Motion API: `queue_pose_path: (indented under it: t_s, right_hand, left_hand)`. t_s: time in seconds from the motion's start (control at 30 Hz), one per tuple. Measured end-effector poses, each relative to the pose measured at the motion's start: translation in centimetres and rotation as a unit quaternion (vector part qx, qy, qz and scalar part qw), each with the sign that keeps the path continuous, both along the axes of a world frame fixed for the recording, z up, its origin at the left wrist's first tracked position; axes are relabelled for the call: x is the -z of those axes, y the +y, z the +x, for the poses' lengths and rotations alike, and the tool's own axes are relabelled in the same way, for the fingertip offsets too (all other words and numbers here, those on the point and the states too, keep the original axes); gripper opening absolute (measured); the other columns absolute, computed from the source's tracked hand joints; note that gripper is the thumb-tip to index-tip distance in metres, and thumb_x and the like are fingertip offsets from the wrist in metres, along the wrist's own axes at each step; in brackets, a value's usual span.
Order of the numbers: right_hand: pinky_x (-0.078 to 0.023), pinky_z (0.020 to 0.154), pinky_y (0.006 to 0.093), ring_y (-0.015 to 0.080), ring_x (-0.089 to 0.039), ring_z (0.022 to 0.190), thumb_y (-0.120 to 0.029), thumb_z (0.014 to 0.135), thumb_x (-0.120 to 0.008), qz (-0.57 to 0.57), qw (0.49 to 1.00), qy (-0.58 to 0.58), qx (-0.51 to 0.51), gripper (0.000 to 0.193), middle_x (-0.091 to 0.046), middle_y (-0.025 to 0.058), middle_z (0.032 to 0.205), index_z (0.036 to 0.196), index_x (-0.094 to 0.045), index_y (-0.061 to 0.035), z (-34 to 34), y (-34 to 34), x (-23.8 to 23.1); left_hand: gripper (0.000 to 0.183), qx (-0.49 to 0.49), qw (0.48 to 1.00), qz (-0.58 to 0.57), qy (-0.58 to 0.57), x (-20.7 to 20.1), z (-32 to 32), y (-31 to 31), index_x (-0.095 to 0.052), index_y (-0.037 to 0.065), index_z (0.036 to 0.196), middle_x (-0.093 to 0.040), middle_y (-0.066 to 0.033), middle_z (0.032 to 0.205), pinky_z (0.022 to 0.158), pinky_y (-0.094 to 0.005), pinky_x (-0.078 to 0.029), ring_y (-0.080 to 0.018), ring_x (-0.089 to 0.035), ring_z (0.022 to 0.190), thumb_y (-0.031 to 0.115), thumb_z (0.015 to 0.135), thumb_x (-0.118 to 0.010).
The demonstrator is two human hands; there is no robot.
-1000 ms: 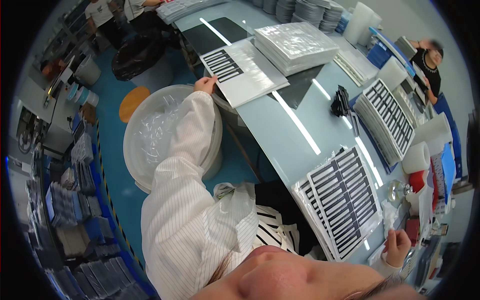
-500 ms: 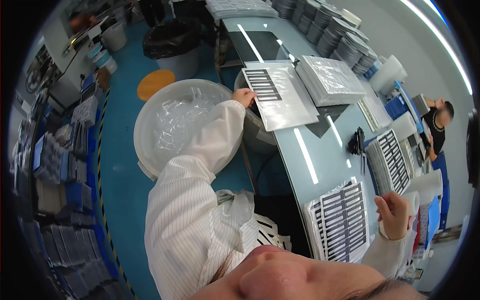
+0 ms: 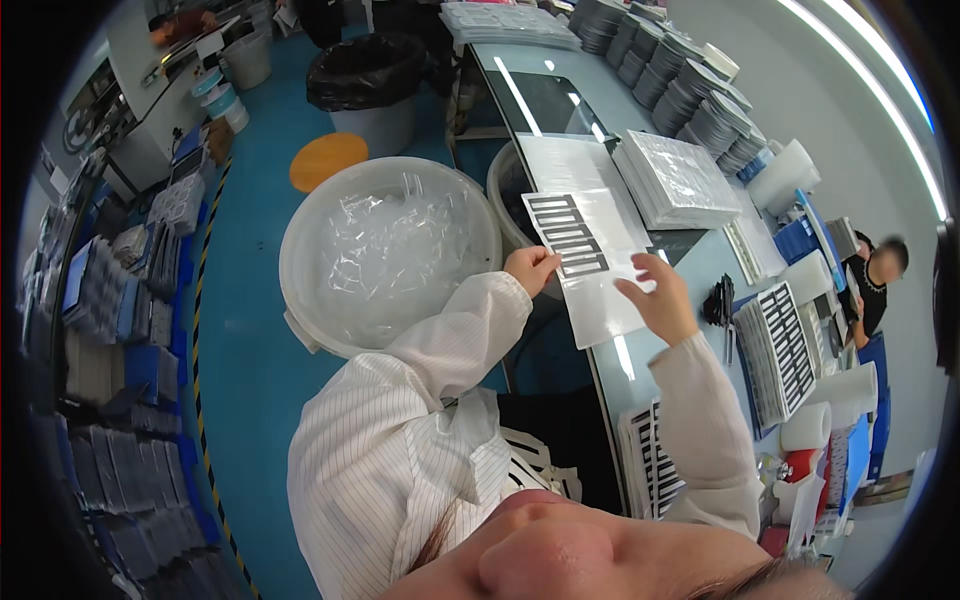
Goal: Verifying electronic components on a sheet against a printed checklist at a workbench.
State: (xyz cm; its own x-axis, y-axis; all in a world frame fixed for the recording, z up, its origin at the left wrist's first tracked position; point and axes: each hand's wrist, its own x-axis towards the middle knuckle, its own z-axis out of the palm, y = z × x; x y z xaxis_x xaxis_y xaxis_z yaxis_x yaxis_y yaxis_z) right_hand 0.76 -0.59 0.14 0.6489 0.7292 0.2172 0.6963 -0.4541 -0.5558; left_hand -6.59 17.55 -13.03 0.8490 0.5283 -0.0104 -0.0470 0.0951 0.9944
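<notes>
My left hand [image 3: 532,268] pinches the near-left edge of a thin white sheet [image 3: 600,312] with a row of black rectangular frames on it. The sheet lies partly over the table's edge and over another pale sheet [image 3: 570,163]. Over its right side is my right hand [image 3: 660,297], fingers apart and nothing held; whether the fingertips touch the sheet is unclear. My right forearm partly covers a stack of black-patterned sheets [image 3: 640,460] on the near part of the table. Farther right lies another such stack [image 3: 780,350], beside a bunch of black tools [image 3: 718,302].
Left of the glass-topped table [image 3: 620,358] stands a white tub [image 3: 290,262] of clear plastic scraps. Behind it are an orange disc [image 3: 328,162] and a black-lined bin [image 3: 365,80]. A wrapped white stack [image 3: 685,180] and grey disc piles [image 3: 690,100] sit along the table. Another person [image 3: 868,290] is at right.
My left hand has drawn the patterned sheet toward me, uncovering the pale sheet beneath. My right hand has moved from beside the near stack to over the patterned sheet, its fingers spreading.
</notes>
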Motion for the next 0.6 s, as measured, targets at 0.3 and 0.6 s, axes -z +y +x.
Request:
queue_pose_path:
  t_s: [0.3,0.6]
  right_hand:
    - [-0.034,0.091,0.0360,0.0335,-0.040,0.108,-0.028,0.072,-0.065,-0.040,0.996,-0.086,-0.004,0.056,-0.046,0.0201,0.114,0.111,-0.045,0.0067,-0.9,3.7,6.5]
    - [-0.035,0.090,0.0341,0.0310,-0.041,0.107,-0.024,0.070,-0.066,0.015,0.999,-0.029,0.017,0.048,-0.048,0.0194,0.111,0.103,-0.051,0.0073,-1.3,3.5,6.5]
  left_hand:
    - [0.019,0.103,0.990,-0.088,0.035,-0.7,-1.6,-1.6,-0.060,0.002,0.074,-0.057,-0.0060,0.060,0.042,-0.0226,-0.038,-0.0118,-0.050,0.046,0.017,0.081,-0.051]
    - [0.039,0.135,0.967,-0.209,0.060,-1.1,-1.4,-1.6,-0.058,0.000,0.076,-0.057,-0.0093,0.064,0.045,-0.0255,-0.042,-0.0156,-0.052,0.048,0.034,0.086,-0.041]
